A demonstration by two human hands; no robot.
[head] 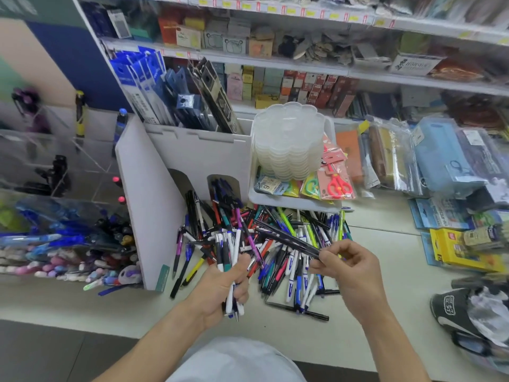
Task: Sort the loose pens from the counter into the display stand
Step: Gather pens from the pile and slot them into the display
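A big heap of loose pens (278, 244) in many colours lies on the pale counter (385, 271), spilling from the arched slots of a white display stand (198, 153). My left hand (223, 285) grips a bundle of white-and-blue pens (230, 252) upright over the heap's near left side. My right hand (349, 268) pinches the end of two or three dark pens (286, 237) that point up and left across the heap.
A clear acrylic rack (63, 216) of blue and pastel pens stands at the left. A white tray (292, 201) with stacked plastic palettes and scissors sits behind the heap. Packaged goods (440, 166) crowd the right; a dark cap (451, 310) lies near the right edge. Shelves rise behind.
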